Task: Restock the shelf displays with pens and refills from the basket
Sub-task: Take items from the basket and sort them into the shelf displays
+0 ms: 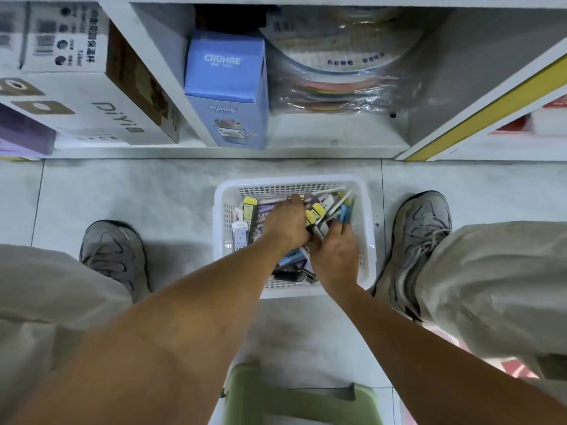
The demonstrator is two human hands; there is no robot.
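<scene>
Both bare forearms stretched forward and down, converging near the middle. Left hand (287,223) palm-down, knuckles up, fingers (296,199) curled over and reaching farthest ahead. Right hand (336,256) just beside it, nearly touching, back of the hand up, fingers curled and pinching. Knees spread wide on either side, in pale trousers; feet in grey shoes planted apart.
</scene>
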